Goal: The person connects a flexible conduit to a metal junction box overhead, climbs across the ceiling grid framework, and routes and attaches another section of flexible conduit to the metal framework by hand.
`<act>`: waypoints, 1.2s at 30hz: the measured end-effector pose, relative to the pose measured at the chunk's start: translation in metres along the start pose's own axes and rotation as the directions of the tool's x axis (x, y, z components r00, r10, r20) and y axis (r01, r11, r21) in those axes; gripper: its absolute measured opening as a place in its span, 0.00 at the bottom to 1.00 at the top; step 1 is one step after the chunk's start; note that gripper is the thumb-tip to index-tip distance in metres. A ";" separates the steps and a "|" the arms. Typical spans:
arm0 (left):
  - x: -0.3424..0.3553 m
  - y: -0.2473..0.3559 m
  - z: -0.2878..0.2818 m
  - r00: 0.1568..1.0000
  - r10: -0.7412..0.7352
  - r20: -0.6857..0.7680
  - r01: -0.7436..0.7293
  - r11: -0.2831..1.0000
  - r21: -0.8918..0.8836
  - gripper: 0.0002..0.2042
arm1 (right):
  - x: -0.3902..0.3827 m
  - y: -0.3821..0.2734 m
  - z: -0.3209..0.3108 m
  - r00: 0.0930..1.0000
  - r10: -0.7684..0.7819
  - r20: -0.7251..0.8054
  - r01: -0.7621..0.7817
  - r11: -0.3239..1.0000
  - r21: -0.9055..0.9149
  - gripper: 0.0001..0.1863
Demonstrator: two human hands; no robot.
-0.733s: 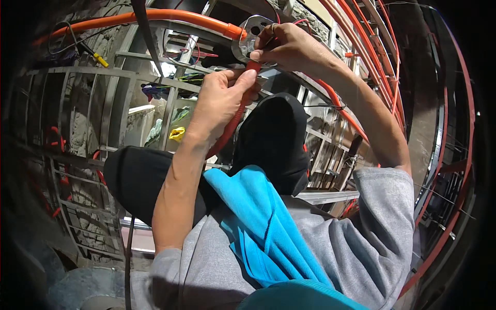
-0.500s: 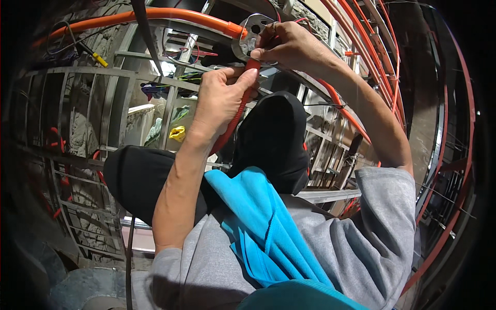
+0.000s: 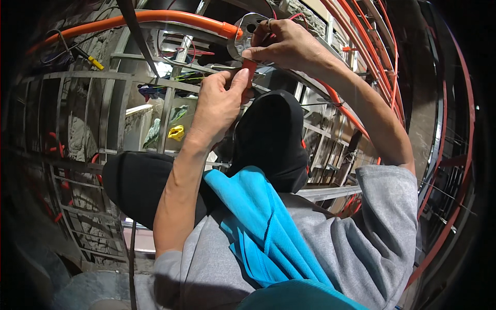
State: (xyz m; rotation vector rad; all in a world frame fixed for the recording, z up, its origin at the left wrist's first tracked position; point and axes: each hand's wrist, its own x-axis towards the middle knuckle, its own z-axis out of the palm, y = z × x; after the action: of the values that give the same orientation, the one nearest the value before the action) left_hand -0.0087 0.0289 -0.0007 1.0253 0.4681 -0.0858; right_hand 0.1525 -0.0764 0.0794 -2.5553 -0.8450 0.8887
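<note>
The person's left hand (image 3: 218, 101) pinched a red-orange plastic tube (image 3: 249, 65) between thumb and fingers, its upper end near the lower rim of a round silver metal box (image 3: 238, 46). The right hand (image 3: 287, 44) curled beside that rim (whether it grasped anything could not be told). A smooth orange plastic pipe (image 3: 175, 16) met the box's left side.

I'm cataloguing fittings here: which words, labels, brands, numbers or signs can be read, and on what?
None: no legible text shows on the round grey metal box, the red plastic tube, the long orange plastic conduit or the bright blue cloth. Any markings would be too small to read.
</note>
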 end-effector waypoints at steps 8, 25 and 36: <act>0.004 -0.001 0.000 0.999 -0.044 0.021 0.045 0.996 -0.072 0.16 | 0.000 0.004 -0.004 0.982 0.088 0.166 -0.132 0.952 0.276 0.16; -0.001 0.009 -0.002 0.991 -0.114 0.068 0.110 0.992 0.063 0.13 | 0.006 0.017 0.007 0.998 -0.051 -0.035 0.053 0.997 0.065 0.19; 0.001 -0.007 0.007 0.997 0.078 0.027 -0.075 0.993 -0.090 0.12 | 0.004 0.014 0.007 1.000 -0.020 -0.010 0.020 0.999 0.049 0.17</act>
State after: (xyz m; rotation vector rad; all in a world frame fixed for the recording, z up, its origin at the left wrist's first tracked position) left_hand -0.0076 0.0199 -0.0033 0.9524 0.4010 -0.0120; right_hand 0.1566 -0.0839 0.0662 -2.5028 -0.8343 0.8800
